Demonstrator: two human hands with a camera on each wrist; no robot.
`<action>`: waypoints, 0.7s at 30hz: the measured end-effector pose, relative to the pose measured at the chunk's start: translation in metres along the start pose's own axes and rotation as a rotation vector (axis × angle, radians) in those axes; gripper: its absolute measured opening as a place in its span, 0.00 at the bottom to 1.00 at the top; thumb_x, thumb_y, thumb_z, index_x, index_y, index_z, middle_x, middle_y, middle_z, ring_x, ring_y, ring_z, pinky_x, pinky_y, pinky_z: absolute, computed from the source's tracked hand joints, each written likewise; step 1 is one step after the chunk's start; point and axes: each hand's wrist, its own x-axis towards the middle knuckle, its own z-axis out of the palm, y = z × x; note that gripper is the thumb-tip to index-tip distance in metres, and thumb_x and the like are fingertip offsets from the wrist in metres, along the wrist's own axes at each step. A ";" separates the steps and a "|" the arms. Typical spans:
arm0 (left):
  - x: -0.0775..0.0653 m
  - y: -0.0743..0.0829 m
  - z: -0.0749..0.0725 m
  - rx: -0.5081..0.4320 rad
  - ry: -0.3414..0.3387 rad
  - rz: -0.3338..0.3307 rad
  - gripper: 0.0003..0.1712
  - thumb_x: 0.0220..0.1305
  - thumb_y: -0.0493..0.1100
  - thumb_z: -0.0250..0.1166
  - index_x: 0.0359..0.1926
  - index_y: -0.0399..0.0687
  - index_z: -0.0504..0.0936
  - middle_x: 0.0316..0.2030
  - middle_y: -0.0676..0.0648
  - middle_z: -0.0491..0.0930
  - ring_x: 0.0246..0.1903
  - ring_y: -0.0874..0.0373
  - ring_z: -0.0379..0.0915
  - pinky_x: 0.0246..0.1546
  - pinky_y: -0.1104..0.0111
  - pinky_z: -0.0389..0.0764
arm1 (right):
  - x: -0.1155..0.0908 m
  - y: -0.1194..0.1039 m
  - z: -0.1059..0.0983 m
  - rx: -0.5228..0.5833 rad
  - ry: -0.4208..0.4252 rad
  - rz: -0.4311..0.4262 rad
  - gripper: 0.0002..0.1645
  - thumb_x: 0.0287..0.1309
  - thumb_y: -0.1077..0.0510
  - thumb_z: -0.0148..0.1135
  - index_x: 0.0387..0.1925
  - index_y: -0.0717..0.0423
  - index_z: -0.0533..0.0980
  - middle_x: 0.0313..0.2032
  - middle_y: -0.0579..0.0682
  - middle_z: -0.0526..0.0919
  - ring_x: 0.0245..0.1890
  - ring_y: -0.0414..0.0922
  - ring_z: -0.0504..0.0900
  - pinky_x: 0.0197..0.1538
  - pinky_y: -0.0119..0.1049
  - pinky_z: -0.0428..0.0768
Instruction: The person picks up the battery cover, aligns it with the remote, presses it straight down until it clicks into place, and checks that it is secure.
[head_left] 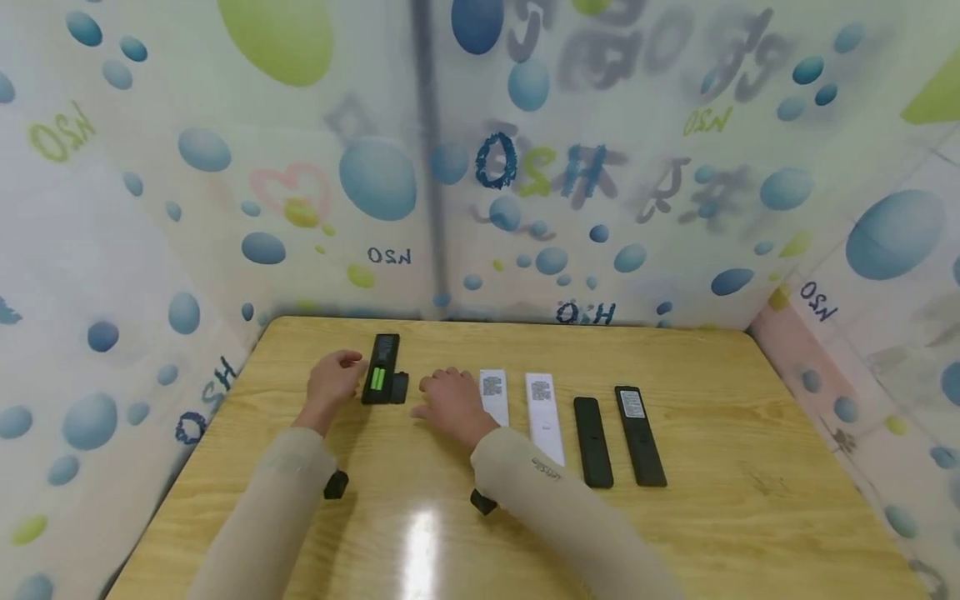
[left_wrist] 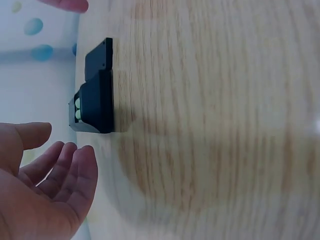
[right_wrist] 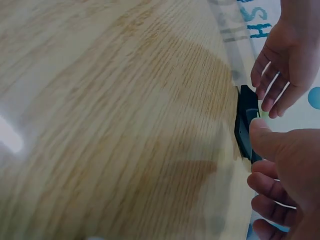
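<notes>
A black remote control (head_left: 382, 358) lies face down on the wooden table, its battery bay uncovered and two green batteries (head_left: 378, 379) inside. Beside its lower right edge lies the black battery cover (head_left: 400, 388). My left hand (head_left: 334, 385) hovers just left of the remote, fingers loosely bent, holding nothing. To the right of the cover, my right hand (head_left: 450, 402) is held over the table with relaxed fingers and nothing in its grasp. The left wrist view shows the left hand (left_wrist: 55, 185) apart from the remote (left_wrist: 95, 102). In the right wrist view the right hand (right_wrist: 285, 175) is near the remote.
Right of my right hand lie a white remote (head_left: 493, 392), partly covered by the hand, and another white remote (head_left: 545, 417). Two black remotes (head_left: 593, 442) lie farther right. A patterned wall (head_left: 495, 275) stands behind the table's back edge (head_left: 510, 323).
</notes>
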 end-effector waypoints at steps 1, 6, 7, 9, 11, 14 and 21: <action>0.002 0.000 0.000 0.003 -0.001 0.001 0.26 0.73 0.51 0.52 0.64 0.40 0.71 0.57 0.36 0.75 0.44 0.49 0.77 0.35 0.69 0.80 | 0.003 -0.002 0.000 -0.005 0.000 0.007 0.29 0.61 0.32 0.56 0.57 0.42 0.76 0.54 0.43 0.81 0.55 0.45 0.77 0.59 0.46 0.76; 0.012 0.001 0.003 0.044 -0.010 0.012 0.27 0.72 0.51 0.53 0.64 0.40 0.72 0.59 0.35 0.74 0.47 0.46 0.77 0.44 0.61 0.80 | 0.015 -0.011 0.000 -0.016 0.025 0.049 0.33 0.61 0.31 0.55 0.59 0.44 0.75 0.55 0.44 0.80 0.57 0.44 0.76 0.60 0.45 0.77; 0.013 0.002 0.003 0.059 -0.008 0.015 0.27 0.72 0.51 0.53 0.64 0.40 0.72 0.59 0.35 0.74 0.49 0.45 0.76 0.46 0.58 0.80 | 0.017 -0.012 0.001 -0.018 0.031 0.055 0.33 0.61 0.31 0.55 0.60 0.44 0.74 0.56 0.45 0.79 0.57 0.45 0.76 0.60 0.45 0.77; 0.017 0.001 0.005 0.088 -0.008 0.014 0.27 0.72 0.52 0.53 0.64 0.41 0.72 0.60 0.35 0.74 0.53 0.43 0.74 0.51 0.54 0.78 | 0.022 -0.013 0.003 -0.021 0.039 0.062 0.34 0.61 0.30 0.54 0.60 0.45 0.74 0.55 0.46 0.79 0.56 0.45 0.77 0.59 0.45 0.77; 0.018 0.003 0.007 0.104 -0.010 0.010 0.27 0.72 0.52 0.52 0.64 0.40 0.72 0.61 0.35 0.74 0.56 0.41 0.72 0.56 0.51 0.75 | 0.026 -0.015 0.006 -0.038 0.039 0.068 0.35 0.61 0.29 0.52 0.60 0.45 0.73 0.54 0.46 0.78 0.55 0.45 0.77 0.58 0.45 0.78; 0.019 0.006 0.011 0.125 -0.019 0.005 0.29 0.72 0.53 0.52 0.66 0.39 0.70 0.61 0.34 0.73 0.58 0.39 0.71 0.59 0.49 0.73 | 0.033 -0.017 0.010 -0.061 0.027 0.079 0.36 0.62 0.28 0.50 0.61 0.44 0.72 0.53 0.46 0.77 0.54 0.45 0.76 0.57 0.44 0.78; 0.023 0.011 0.019 0.187 0.016 -0.025 0.32 0.71 0.56 0.53 0.66 0.39 0.70 0.62 0.35 0.74 0.58 0.39 0.72 0.57 0.48 0.74 | 0.041 -0.021 0.013 -0.047 0.006 0.106 0.39 0.59 0.29 0.56 0.66 0.42 0.68 0.57 0.48 0.73 0.56 0.46 0.75 0.57 0.44 0.78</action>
